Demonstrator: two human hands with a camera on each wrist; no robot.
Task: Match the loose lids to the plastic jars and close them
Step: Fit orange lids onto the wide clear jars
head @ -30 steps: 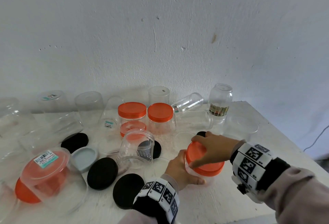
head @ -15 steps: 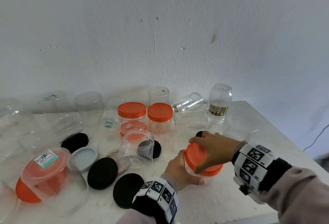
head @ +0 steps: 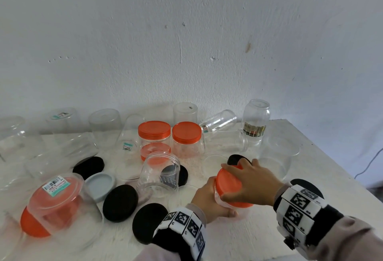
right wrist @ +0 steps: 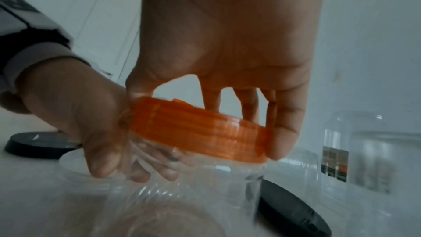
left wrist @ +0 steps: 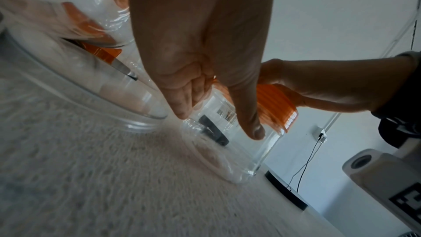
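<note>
A small clear jar stands near the table's front edge, topped by an orange lid. My left hand wraps round the jar's body from the left. From above, my right hand grips the orange lid by its ribbed rim, with fingers and thumb on opposite sides. The lid sits tilted on the jar's mouth. Two more jars with orange lids stand closed at the middle back.
Black lids and a pale blue lid lie left of my hands. An open clear jar stands beside them. A big upturned jar covers an orange lid at front left. Several empty clear jars line the wall; the table edge runs on the right.
My right hand has turned on the orange lid and the lid has tipped further over the jar. The left hand has kept its hold on the jar body.
</note>
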